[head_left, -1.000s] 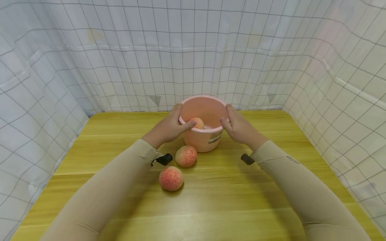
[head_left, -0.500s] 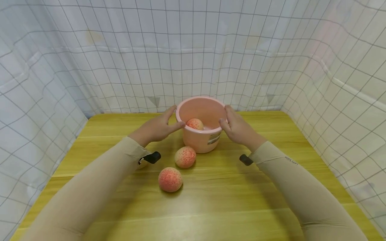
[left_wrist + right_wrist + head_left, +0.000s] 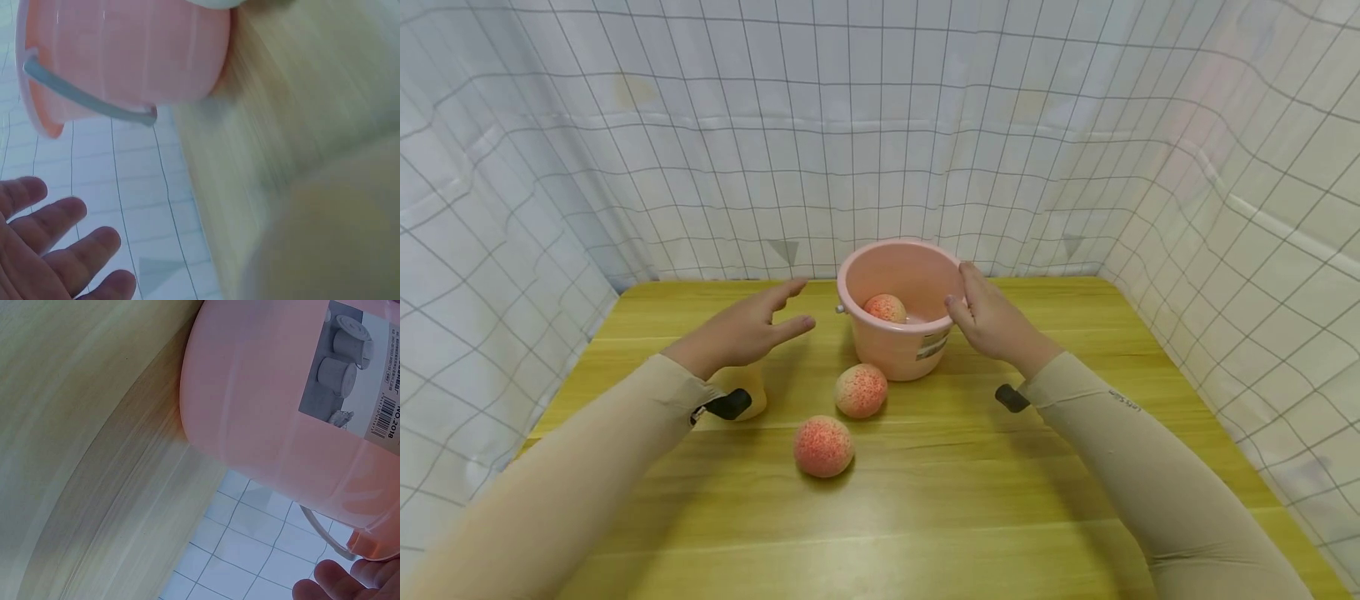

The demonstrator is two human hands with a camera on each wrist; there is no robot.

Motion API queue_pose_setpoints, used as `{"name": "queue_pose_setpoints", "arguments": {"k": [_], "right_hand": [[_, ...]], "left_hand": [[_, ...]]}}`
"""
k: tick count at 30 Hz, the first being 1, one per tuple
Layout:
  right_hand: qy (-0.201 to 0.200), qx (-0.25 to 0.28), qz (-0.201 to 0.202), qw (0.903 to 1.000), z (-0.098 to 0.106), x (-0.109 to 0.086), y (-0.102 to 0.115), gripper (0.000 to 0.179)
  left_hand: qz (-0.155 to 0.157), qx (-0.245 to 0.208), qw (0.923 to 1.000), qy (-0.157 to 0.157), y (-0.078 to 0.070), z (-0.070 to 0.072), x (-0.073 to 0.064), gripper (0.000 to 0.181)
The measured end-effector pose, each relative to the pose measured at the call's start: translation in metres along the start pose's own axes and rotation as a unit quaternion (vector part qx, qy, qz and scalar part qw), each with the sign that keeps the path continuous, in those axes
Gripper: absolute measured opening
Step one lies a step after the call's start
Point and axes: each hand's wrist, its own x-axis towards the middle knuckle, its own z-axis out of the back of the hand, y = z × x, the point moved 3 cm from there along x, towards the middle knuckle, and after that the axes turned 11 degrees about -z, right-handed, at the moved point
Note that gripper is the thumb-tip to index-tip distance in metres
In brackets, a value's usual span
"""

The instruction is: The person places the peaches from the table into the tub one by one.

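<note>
A pink bucket (image 3: 898,350) stands upright at the table's far middle, its pale handle (image 3: 87,97) hanging down the side. Inside it lies one red-speckled peach (image 3: 885,308). My right hand (image 3: 1000,321) grips the bucket's right rim, thumb at the near edge and fingers along the outside. To the left of the bucket, apart from it, my left hand (image 3: 741,329) is held with fingers extended and nothing in it. Two more peaches sit on the table, one (image 3: 861,391) close in front of the bucket and a redder one (image 3: 823,447) nearer me.
Under my left wrist stands a pale yellow object (image 3: 756,390), mostly hidden by the hand and sleeve. The wooden table (image 3: 940,508) is enclosed by white grid-patterned curtains (image 3: 895,150) at the back and sides. A printed label (image 3: 350,369) is on the bucket's wall.
My left hand has let go of the bucket's left rim and moved left, uncovering part of the pale yellow object. The bucket has shifted slightly left; my right hand keeps its grip.
</note>
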Motion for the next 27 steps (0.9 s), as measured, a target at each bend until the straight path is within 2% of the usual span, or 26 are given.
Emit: {"name": "queue_pose_setpoints", "arguments": {"k": [9,17,21,27], "right_hand": [[0.001,0.003,-0.002,1.0,-0.001,0.0,-0.002,0.076],[0.008,0.008,-0.004,0.9999,-0.001,0.0,-0.001,0.077],[0.005,0.011,-0.004,0.9999,-0.001,0.0,-0.001,0.077],[0.001,0.02,0.003,0.9998,-0.001,-0.001,0.0,0.076]], "left_hand": [[0.005,-0.015,0.9998,0.01,0.027,0.006,-0.045,0.089],[-0.004,-0.033,0.9994,0.007,0.05,-0.004,-0.084,0.087],[-0.011,-0.039,0.9992,0.001,0.059,-0.012,-0.094,0.089],[-0.026,-0.062,0.9978,0.0,0.068,-0.025,-0.099,0.092]]}}
